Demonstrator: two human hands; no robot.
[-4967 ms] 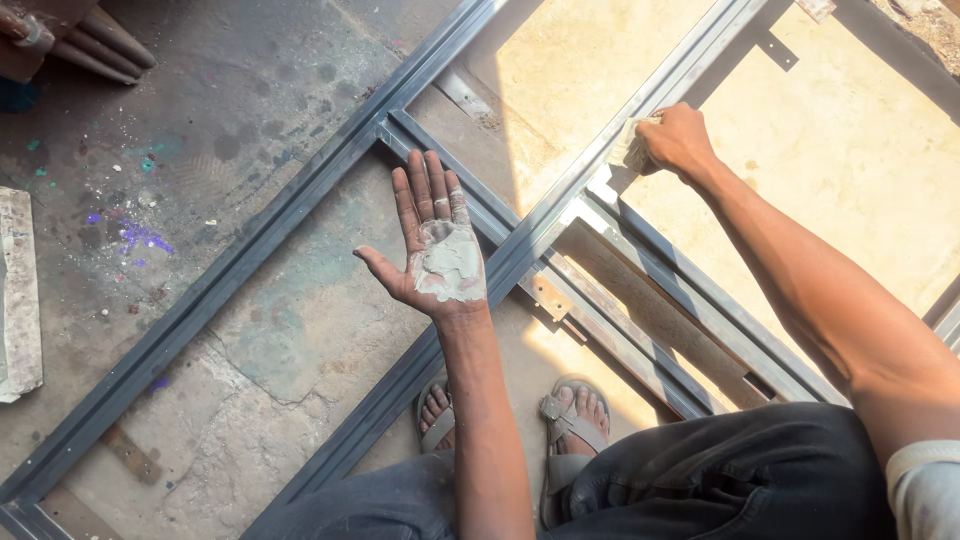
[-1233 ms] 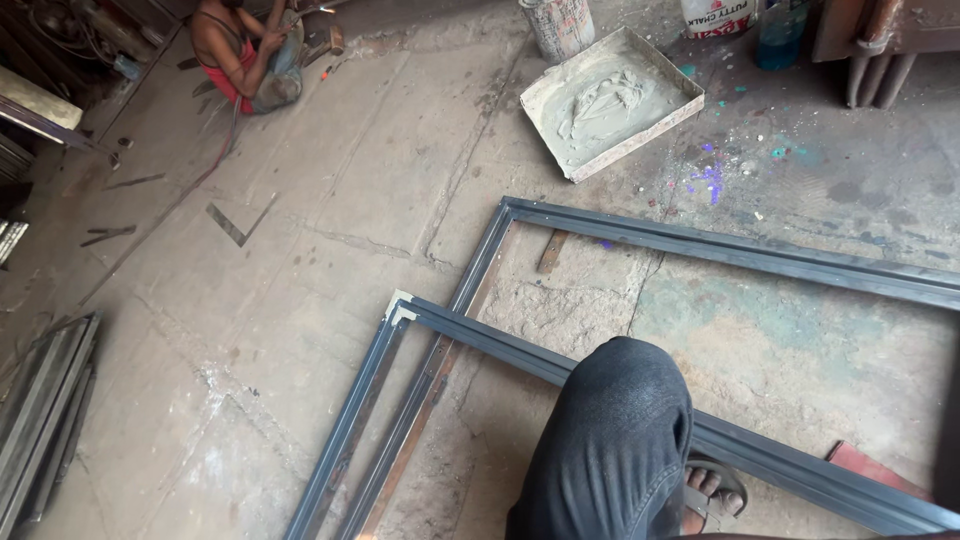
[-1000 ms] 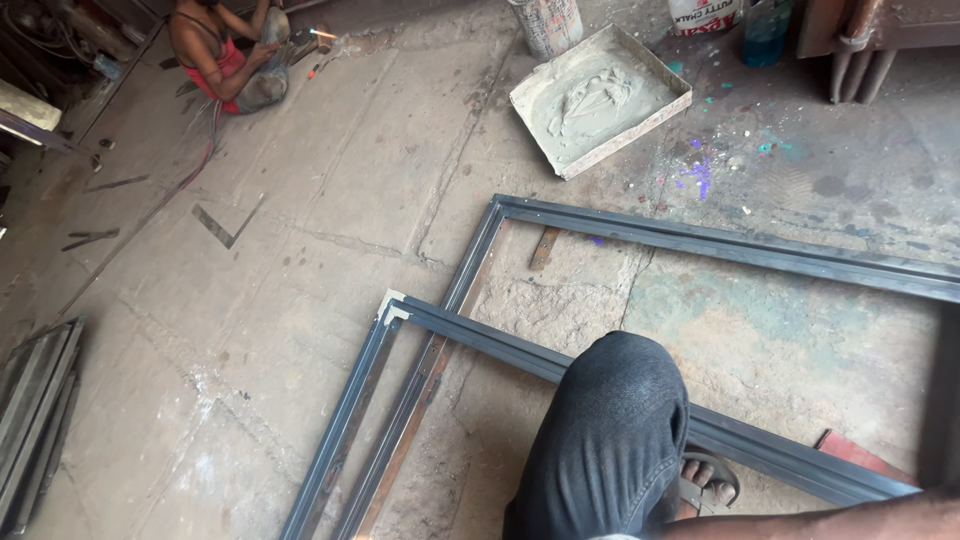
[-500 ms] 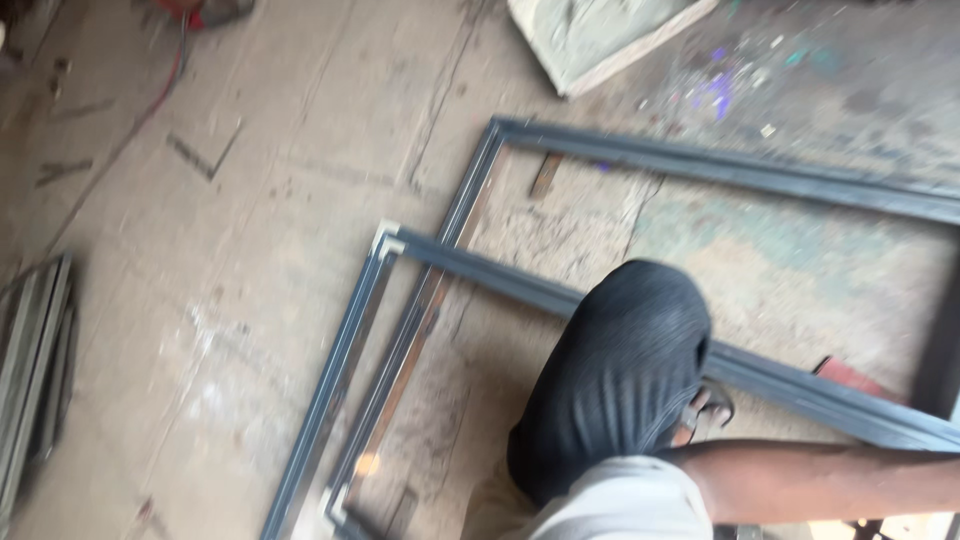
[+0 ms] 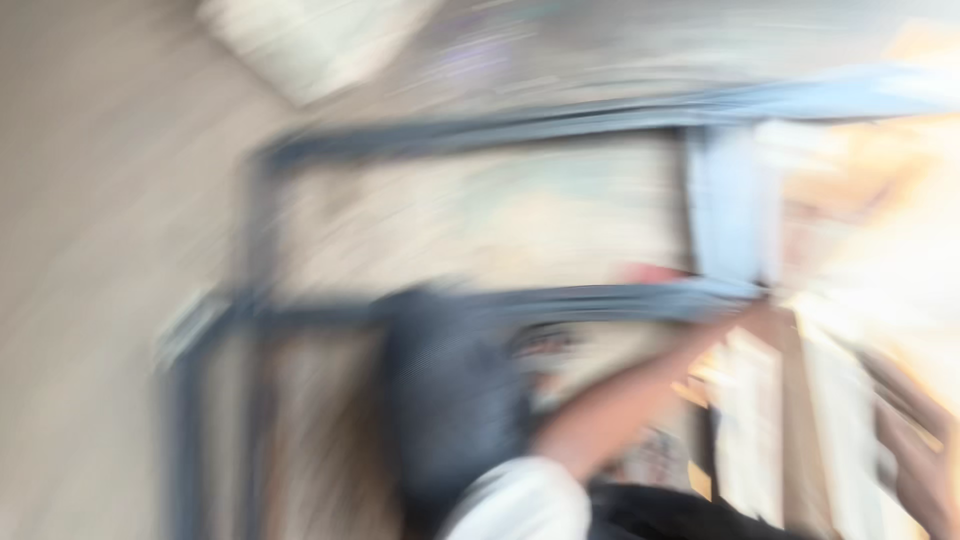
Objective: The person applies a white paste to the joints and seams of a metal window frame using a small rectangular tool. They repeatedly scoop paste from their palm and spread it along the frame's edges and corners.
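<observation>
The head view is heavily smeared by motion. My left arm reaches from a white sleeve at the bottom centre up and to the right. My left hand (image 5: 762,318) is at the grey metal frame (image 5: 480,130) where a crossbar meets an upright bar; its fingers cannot be made out. My right hand (image 5: 918,462) shows at the right edge, low, beside pale upright bars; blur hides whether it holds anything. My dark-trousered knee (image 5: 450,400) is bent in front of the frame.
A pale tray of grey paste (image 5: 300,50) lies on the concrete floor at the top left. A second frame bar (image 5: 185,420) runs down the left side. Bright sunlit ground fills the right.
The camera has swung quickly to the right and the picture has blurred. My left arm has stretched out to the frame's crossbar, and my right hand has come into view at the right edge.
</observation>
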